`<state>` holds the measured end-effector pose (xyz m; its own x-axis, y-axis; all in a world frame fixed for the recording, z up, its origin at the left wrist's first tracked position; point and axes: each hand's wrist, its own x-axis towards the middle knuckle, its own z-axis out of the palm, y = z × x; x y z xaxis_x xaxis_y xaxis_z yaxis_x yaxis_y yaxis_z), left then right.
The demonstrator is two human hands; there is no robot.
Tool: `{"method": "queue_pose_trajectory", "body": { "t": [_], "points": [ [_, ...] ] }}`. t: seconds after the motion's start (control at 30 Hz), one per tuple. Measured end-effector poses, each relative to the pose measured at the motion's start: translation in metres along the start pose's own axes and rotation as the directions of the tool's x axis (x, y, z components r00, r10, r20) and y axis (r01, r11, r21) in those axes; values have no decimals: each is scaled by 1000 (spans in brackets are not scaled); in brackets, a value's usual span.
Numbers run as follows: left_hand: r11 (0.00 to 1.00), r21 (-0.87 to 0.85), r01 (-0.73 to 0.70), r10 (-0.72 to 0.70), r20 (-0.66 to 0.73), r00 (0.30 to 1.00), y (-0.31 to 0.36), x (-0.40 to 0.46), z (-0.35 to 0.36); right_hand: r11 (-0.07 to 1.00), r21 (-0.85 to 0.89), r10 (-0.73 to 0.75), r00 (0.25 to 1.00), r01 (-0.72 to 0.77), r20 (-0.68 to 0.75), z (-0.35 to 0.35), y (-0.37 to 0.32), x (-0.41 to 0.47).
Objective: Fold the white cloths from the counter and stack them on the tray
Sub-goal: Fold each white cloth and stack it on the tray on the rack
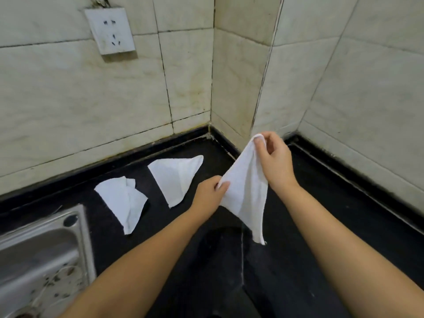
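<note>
We see a black counter [321, 226] running into a tiled corner, with a steel sink [41, 249] at its left edge and a wall socket [110, 31] above. Two white cloths lie flat on the counter, the crumpled cloth [124, 203] nearer the sink and the triangular cloth [175, 177] just beyond it, apart from each other. Above the counter we hold a third cloth [245, 191] in the air: our right hand [274, 157] pinches its top corner between thumb and fingers, and our left hand [211, 193] pinches its left edge, the rest hanging to a point.
</note>
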<state>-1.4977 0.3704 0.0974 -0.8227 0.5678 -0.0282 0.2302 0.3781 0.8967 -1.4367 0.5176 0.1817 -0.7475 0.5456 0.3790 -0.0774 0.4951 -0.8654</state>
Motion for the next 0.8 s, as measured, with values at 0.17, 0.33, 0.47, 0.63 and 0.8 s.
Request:
{"method": "queue_pose_trajectory", "body": {
  "t": [0.17,0.33,0.47,0.63,0.8],
  "points": [
    [995,-102,-6,-5,-105,994,-6,-39,-29,986,87,153,982,-144,-112,-48,10,-18],
    [967,-253,-6,-21,-102,995,17,-29,-31,927,146,360,928,-345,-99,-77,35,-39],
    [974,-215,-72,56,-78,995,36,-15,-21,902,203,410,902,-380,-136,-98,43,-49],
    [992,-116,-48,56,68,996,2,-37,-6,885,59,464,885,-462,-37,-108,72,-97],
    [991,113,73,-102,278,955,-75,-79,21,822,-108,569,798,-559,198,-100,120,-177]
  ]
}}
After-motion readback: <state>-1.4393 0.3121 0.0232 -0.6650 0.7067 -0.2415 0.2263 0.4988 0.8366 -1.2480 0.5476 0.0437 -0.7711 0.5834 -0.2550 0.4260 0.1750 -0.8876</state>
